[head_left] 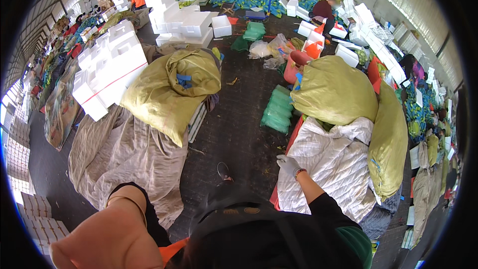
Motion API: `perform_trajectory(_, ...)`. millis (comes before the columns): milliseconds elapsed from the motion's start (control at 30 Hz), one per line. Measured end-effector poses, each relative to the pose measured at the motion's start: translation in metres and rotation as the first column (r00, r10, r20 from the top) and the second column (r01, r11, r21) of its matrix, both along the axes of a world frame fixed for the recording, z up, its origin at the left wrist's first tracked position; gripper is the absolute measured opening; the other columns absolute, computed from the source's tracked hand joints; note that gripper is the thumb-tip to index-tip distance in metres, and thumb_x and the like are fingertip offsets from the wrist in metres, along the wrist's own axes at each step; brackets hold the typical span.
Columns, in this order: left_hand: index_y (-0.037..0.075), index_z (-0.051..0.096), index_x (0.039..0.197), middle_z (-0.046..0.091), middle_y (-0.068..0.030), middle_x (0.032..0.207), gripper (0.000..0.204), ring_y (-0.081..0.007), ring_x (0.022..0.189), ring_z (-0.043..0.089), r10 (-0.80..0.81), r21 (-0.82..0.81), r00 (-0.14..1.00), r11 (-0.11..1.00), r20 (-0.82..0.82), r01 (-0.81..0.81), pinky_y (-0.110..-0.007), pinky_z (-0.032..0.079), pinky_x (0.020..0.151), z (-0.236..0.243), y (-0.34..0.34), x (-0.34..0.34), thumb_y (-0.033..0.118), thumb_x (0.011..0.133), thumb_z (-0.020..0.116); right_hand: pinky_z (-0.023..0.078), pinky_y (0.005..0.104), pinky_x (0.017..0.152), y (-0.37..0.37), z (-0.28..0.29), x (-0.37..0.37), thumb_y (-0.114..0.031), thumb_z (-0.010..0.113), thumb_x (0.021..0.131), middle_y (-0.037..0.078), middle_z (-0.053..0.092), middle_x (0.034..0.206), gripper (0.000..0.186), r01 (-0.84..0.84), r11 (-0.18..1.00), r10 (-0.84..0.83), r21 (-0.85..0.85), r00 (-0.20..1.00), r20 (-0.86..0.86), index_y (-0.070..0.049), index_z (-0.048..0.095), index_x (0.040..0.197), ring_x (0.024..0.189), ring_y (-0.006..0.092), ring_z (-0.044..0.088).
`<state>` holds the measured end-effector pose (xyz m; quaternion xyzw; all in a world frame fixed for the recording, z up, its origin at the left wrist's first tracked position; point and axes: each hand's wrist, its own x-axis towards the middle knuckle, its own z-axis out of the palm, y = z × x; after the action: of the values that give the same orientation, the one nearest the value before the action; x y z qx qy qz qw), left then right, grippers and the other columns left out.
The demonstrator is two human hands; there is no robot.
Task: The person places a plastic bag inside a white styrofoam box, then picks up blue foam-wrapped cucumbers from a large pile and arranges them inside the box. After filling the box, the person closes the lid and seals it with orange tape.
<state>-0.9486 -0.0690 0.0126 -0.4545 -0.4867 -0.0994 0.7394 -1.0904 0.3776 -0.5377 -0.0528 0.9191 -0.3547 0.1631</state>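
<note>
My right hand (290, 165), in a pale glove with a band at the wrist, is at the left edge of a white quilted cloth (326, 169). Its fingers are curled at that edge. The cloth lies over something red (276, 197), beside olive sacks (333, 89). On my left, a bare arm shows low in the view, but I cannot see my left hand. A beige cloth (129, 154) lies ahead of that arm, with a bulging olive sack (159, 99) above it.
White foam boxes (104, 65) are stacked left. Green mesh bundles (276, 109) lie on dark flooring (219, 139) between the piles, with a pink bucket (294, 65) farther back. Two other people (324, 16) work in the distance among boxes and blue-green heaps (249, 0).
</note>
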Motion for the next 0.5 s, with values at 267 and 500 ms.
perform_trajectory(267, 0.007, 0.071, 0.116, 0.066, -0.0066, 0.098, 0.035, -0.0271, 0.085, 0.059, 0.165, 0.115, 0.642, 0.922, 0.749, -0.371, -0.043, 0.045, 0.073, -0.111, -0.077, -0.432, -0.006, 0.084, 0.067, 0.058, 0.042, 0.095, 0.003, -0.019, -0.262, -0.038, 0.062, 0.103, 0.017, 0.08, 0.112, 0.045, 0.072, 0.997, -0.07, 0.003, 0.957, 0.282, -0.006, 0.071, 0.134, 0.107, 0.0344, 0.076)
perform_trajectory(500, 0.005, 0.075, 0.111, 0.064, -0.0082, 0.102, 0.028, -0.0296, 0.093, 0.062, 0.273, -0.184, 0.342, 0.945, 0.899, -0.269, -0.043, 0.046, 0.085, -0.217, -0.076, -0.829, -0.001, 0.084, 0.072, 0.056, 0.0498, 0.102, 0.141, -0.057, -0.292, -0.05, 0.061, 0.097, 0.021, 0.077, 0.125, 0.054, -0.013, 0.86, -0.435, 0.511, 0.505, 0.746, -0.007, 0.076, 0.126, 0.117, 0.0403, 0.073)
